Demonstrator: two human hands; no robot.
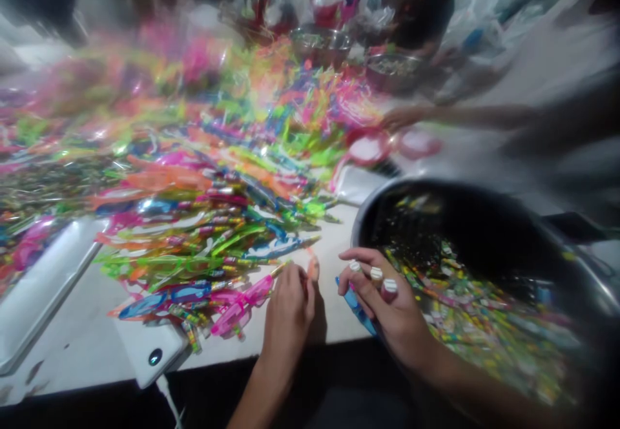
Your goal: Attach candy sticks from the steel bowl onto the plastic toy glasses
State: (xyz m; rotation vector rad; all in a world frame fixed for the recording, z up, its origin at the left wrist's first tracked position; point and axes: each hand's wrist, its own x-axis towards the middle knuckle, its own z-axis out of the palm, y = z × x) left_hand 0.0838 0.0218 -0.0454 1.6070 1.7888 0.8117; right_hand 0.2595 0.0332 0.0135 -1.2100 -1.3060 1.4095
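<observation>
My left hand (288, 309) rests near the front edge of the white table (87, 345), fingers curled, pinching a small orange piece (314, 266) beside a pink toy pair of glasses (239, 303). My right hand (382, 303) is closed on a blue plastic piece (356, 306) at the rim of a large dark metal bowl (484, 222). Its nails are painted with white stripes. A wide heap of bright plastic toy glasses and candy sticks (203, 209) covers the table to the left and beyond.
The bowl holds small colourful candies (484, 325). A white device with a cable (150, 351) lies at the table's front edge, a white flat case (43, 293) to its left. Another person's arm (460, 115) reaches in from the right near pink lids (368, 148). Metal bowls (322, 41) stand far back.
</observation>
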